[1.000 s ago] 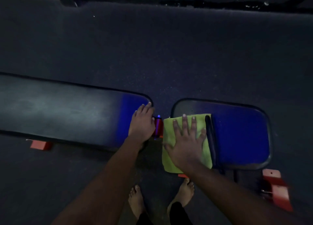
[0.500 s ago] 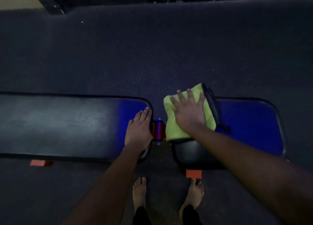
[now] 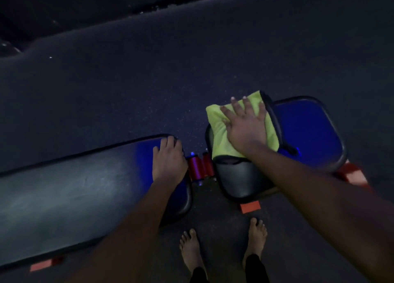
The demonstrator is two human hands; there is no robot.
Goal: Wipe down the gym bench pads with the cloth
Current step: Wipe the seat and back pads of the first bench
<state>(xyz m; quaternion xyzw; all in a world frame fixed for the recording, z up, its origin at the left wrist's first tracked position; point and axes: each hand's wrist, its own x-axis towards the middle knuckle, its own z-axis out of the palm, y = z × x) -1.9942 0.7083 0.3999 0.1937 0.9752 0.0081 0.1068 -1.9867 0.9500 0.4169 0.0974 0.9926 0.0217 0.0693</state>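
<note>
Long back pad (image 3: 70,197) runs off the left edge, dark and glossy, blue sheen at its right end. Red frame tab (image 3: 41,266) shows under its near edge. My left hand (image 3: 169,162) lies flat on that right end, palm down, fingers loosely open and reaching the far corner, gripping nothing. Right of it, in the gap between the pads, red frame hinge (image 3: 200,166). Next, seat pad (image 3: 307,131), smaller, blue on its right part, black on the near-left part. Yellow-green cloth (image 3: 217,131) is spread over the seat pad's far-left corner, hanging past the far edge; a dark trim strip runs down the cloth's right side. My right hand (image 3: 245,129) is pressed flat on the cloth, fingers splayed, not clutching it. Red frame foot (image 3: 352,175) sticks out by the seat pad's right end, blurred. Bare feet (image 3: 255,238) on the dark floor (image 3: 149,80), below the gap.
</note>
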